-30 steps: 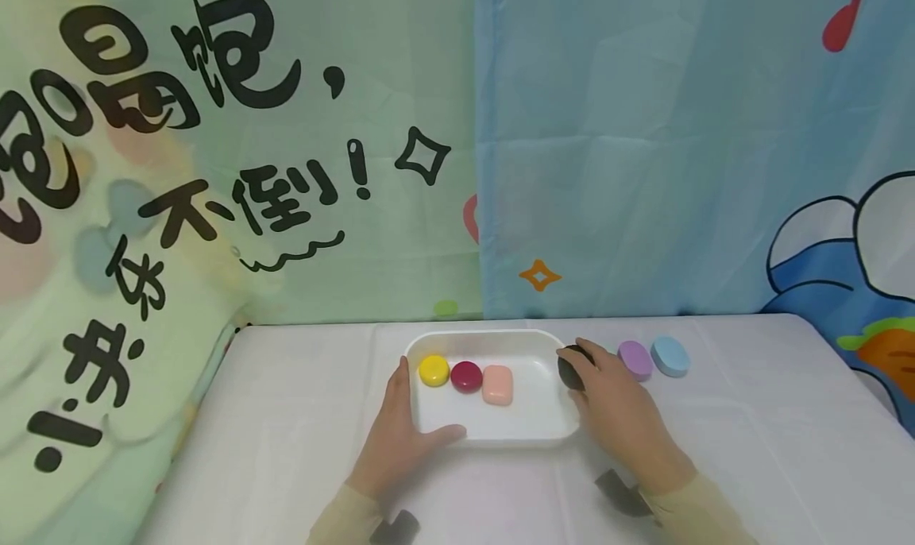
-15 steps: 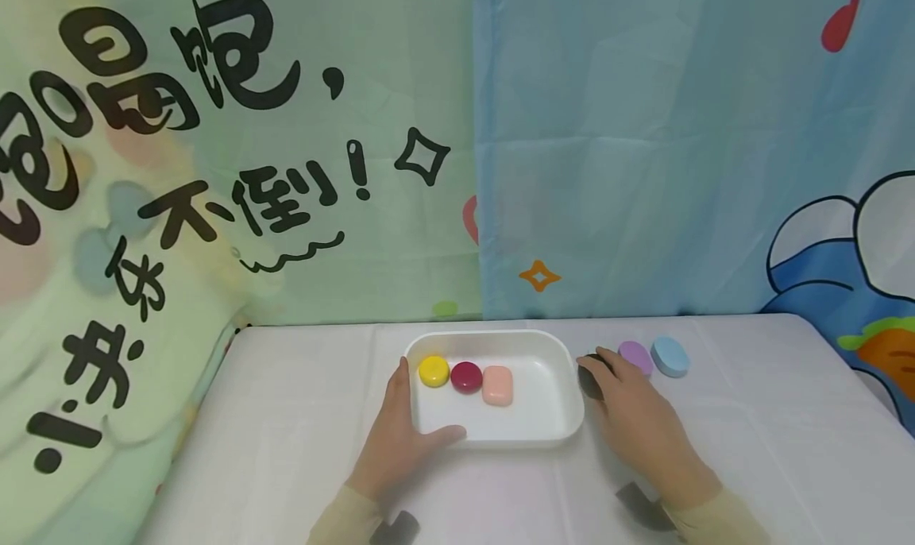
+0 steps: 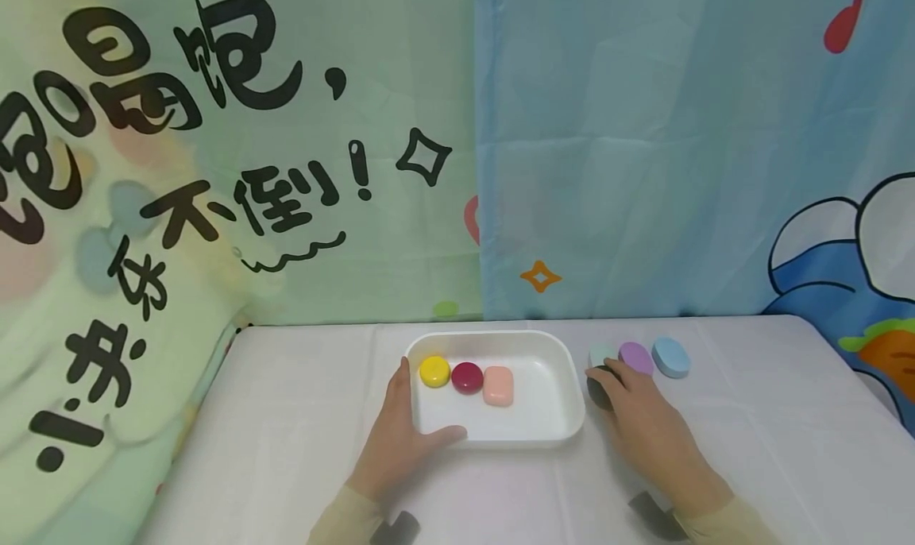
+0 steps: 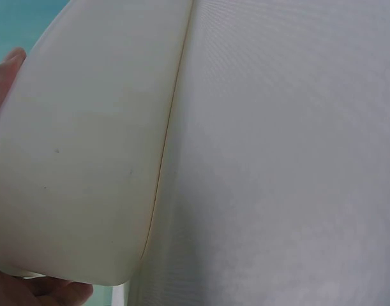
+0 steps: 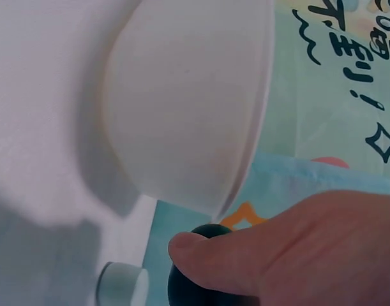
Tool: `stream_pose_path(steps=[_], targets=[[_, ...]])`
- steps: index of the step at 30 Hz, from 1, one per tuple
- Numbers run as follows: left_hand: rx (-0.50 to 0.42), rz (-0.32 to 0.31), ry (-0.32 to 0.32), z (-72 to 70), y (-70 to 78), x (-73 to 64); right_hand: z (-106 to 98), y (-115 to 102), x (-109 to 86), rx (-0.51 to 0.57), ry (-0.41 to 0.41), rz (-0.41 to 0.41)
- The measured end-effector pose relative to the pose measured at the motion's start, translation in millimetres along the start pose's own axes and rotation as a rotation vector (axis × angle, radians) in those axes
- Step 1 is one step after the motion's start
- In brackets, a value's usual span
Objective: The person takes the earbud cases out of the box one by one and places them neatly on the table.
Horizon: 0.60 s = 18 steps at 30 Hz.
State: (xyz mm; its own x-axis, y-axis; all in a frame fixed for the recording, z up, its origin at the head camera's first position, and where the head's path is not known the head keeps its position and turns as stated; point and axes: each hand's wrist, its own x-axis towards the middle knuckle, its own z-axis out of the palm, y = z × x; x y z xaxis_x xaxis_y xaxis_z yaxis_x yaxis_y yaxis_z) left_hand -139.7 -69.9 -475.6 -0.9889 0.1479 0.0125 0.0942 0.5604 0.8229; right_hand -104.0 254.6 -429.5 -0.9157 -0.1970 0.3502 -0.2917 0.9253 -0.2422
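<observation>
My left hand (image 3: pixel 403 438) grips the near left corner of a white tray (image 3: pixel 539 402), thumb over the front rim and fingers along the left side. A yellow round piece (image 3: pixel 434 371), a dark red round piece (image 3: pixel 468 378) and a pink rounded-square piece (image 3: pixel 498 386) lie in a row inside it. Just right of the tray, my right hand (image 3: pixel 646 426) pinches a black round piece (image 3: pixel 597 396); its far side is hidden under the fingers. The right wrist view shows the thumb pressed on this black piece (image 5: pixel 198 287), close to the tray's outer wall (image 5: pixel 182 102).
Behind my right hand stand a pale green disc (image 3: pixel 602 353), a purple disc (image 3: pixel 635 357) and a light blue disc (image 3: pixel 670 357) on the white-covered table (image 3: pixel 772 450). A printed cloth (image 3: pixel 608 132) hangs along the table's back edge.
My right hand has moved right with the black piece, from over the tray's right rim to outside it. The pale green disc has come into view. My left hand and the tray stay put.
</observation>
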Motion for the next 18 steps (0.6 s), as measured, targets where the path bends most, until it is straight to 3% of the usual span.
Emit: stream_pose_path(steps=[12, 18], targets=[[0.006, 0.005, 0.005, -0.4, -0.3, 0.3, 11, 12, -7.0, -0.022, -0.010, -0.070], [0.013, 0.004, 0.005, 0.8, -1.5, 1.3, 14, 15, -10.3, -0.018, -0.085, -0.041]])
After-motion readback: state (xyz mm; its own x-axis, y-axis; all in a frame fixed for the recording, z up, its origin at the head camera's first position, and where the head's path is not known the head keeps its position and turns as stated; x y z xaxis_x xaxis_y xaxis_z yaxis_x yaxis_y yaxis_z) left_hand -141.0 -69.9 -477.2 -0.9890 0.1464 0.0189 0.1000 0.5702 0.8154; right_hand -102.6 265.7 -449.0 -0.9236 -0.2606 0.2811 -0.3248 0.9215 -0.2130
